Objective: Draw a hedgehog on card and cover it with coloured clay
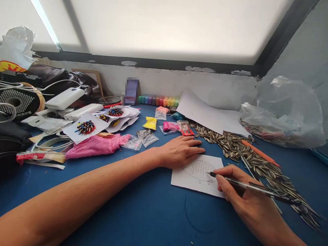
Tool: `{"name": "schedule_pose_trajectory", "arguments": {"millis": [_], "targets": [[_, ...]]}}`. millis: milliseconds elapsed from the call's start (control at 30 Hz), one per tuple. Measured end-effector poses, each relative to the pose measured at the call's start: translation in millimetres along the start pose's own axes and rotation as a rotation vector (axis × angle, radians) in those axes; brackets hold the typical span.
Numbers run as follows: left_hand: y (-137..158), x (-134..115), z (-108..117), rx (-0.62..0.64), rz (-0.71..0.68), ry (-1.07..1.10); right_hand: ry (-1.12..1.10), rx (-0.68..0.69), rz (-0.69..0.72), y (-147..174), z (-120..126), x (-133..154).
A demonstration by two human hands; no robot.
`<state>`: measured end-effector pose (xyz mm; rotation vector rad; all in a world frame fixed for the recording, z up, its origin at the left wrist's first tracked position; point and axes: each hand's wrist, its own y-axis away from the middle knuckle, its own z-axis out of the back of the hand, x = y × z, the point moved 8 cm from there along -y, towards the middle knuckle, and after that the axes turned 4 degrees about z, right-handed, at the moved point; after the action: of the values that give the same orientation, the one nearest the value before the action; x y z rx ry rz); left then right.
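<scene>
A: Left hand status?
B: Left hand (180,152) is palm down, fingers stretched out, gripping nothing. It lies over the upper-left corner of the small white paper sheet (184,177).
A: Right?
B: Right hand (246,201) pinches a slim clear-barrelled pen with a black grip (256,188) between thumb and index finger. Tip is at the rounded dark line drawing (201,169) on the sheet; can't tell if it makes contact. Short strokes fill the outline, small foot-like marks below.
A: Sheet location?
B: Flat on the blue tabletop (143,212), well in from its back edge at the wall. Pile of striped sunflower seeds (266,169) runs just beside the sheet's upper-right corner, toward the tabletop's right side. Long orange stick (261,153) lies on the seeds.
A: Beyond the left hand?
B: Bright pink packet (171,126) and red packet in clear plastic (186,128), near the fingers. Yellow packet (150,123) sits farther left.
A: Tabletop's left side?
B: White paper cards with seed clusters (86,127), fluffy pink cloth (93,147) just in front.
</scene>
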<state>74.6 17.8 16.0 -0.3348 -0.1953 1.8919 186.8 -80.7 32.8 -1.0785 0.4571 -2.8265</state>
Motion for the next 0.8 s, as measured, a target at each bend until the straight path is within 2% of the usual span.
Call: {"name": "schedule_pose_trajectory", "arguments": {"millis": [800], "targets": [[1.0,0.1,-0.1,0.0,-0.005,-0.001,0.025,-0.012,0.023,-2.2,1.9,8.4]]}}
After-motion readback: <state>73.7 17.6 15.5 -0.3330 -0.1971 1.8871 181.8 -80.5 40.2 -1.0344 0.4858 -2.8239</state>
